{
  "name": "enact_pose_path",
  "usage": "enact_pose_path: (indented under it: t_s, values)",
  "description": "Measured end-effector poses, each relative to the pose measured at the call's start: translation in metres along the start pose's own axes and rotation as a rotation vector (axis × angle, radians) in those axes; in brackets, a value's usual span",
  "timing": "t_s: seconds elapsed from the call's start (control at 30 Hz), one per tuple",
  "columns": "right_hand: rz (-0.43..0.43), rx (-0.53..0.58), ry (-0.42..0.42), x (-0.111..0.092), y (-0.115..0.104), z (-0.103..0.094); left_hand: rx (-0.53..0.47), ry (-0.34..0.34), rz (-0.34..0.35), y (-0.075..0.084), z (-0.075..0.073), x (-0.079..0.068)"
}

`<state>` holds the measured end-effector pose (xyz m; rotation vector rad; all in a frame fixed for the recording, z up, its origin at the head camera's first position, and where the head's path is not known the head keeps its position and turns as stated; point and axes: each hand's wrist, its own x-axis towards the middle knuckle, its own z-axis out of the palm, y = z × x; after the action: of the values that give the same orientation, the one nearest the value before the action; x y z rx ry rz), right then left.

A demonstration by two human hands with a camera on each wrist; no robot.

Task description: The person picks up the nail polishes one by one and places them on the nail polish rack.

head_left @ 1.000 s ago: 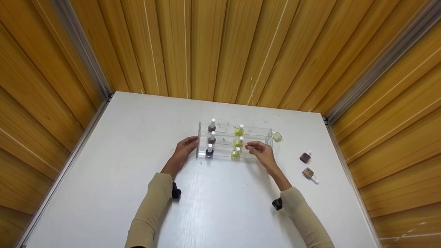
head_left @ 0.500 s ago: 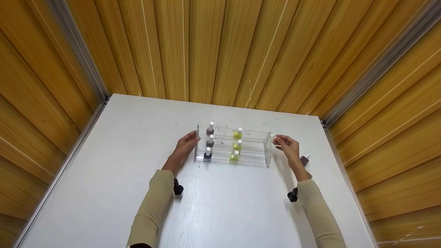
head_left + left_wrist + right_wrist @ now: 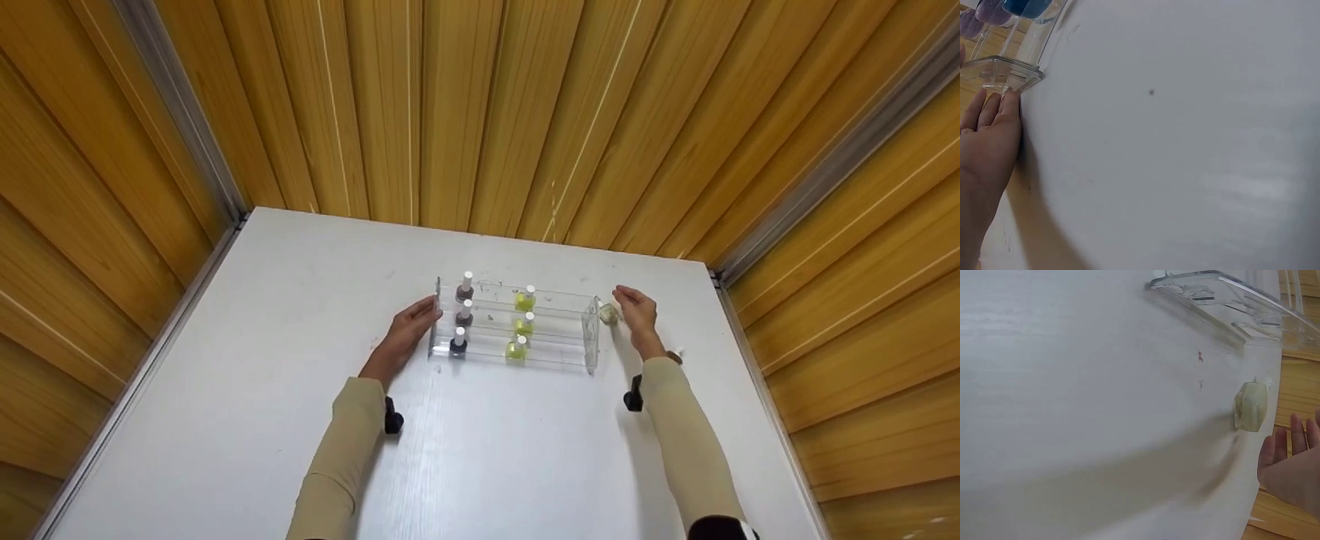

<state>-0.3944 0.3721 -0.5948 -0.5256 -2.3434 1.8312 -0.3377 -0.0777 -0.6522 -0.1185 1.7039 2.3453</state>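
Observation:
A clear acrylic display rack [image 3: 555, 366] with three tiers stands mid-table. At its left end my left hand [image 3: 405, 330] holds the end panel, the fingers outside and the thumb at the panel's edge. On the left of the tiers stand nail polish bottles in mauve [image 3: 465, 319] and dark blue [image 3: 458, 349]; farther right is a column of yellow bottles [image 3: 516, 351]. Just outside the right end, a pale cream nail polish bottle [image 3: 1251, 406] lies on the table. My right hand [image 3: 637, 311] is beside it, fingers extended and apart from the bottle.
Another nail polish bottle [image 3: 675, 356] is mostly hidden behind my right wrist. The white table [image 3: 495, 450] extends in front of the rack, with wood-patterned walls [image 3: 450, 112] beyond its back edge and at both sides.
My right hand has moved from the rack's right column out to the cream bottle, pinched it, then let go and shifted slightly right. The left hand stays at the panel.

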Motion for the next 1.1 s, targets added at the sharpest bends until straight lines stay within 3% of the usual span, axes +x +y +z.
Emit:
enact_pose_path:
  t_s: [0.27,0.47,0.67,0.87,1.1]
  values:
    - [-0.002,-0.145,-0.023,-0.003,0.020,0.012,-0.003,-0.004,0.015,-0.005,0.003,-0.001]
    - [-0.070,-0.288,-0.060,-0.004,0.027,0.019,0.033,0.028,0.000,-0.002,0.003,-0.004]
    - [-0.089,-0.445,0.001,-0.008,0.025,0.025,0.042,0.025,0.009,0.000,-0.001,-0.003]
    - [-0.015,-0.432,0.069,-0.015,0.019,0.025,0.035,0.005,0.020,-0.001,-0.004,-0.004]
    - [0.114,-0.307,0.086,-0.020,0.018,0.019,0.022,0.011,0.034,-0.002,-0.002,-0.005]
